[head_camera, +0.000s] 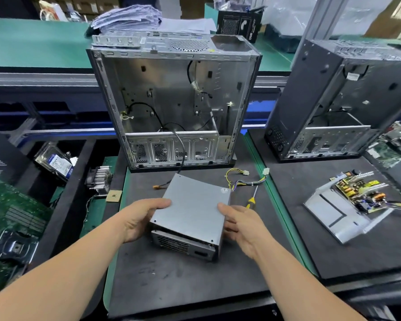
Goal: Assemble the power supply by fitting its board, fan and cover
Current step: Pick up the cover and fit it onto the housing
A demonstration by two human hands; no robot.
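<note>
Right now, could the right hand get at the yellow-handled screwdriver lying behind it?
Probably yes: the yellow-handled screwdriver lies bare on the black mat just past the right hand, but that hand first has to release the grey metal power supply box.

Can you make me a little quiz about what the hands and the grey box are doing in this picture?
1. True or false: the cover is already on the power supply.
2. How many hands hold it? A) none B) one C) two
3. Fill in: the tool with a yellow handle lying to the right of the box is a ____.

Key
1. True: a flat grey lid closes its top.
2. C: the left hand grips its left side, the right hand its right side.
3. Screwdriver, lying on the black mat, near the wire bundle.
</note>
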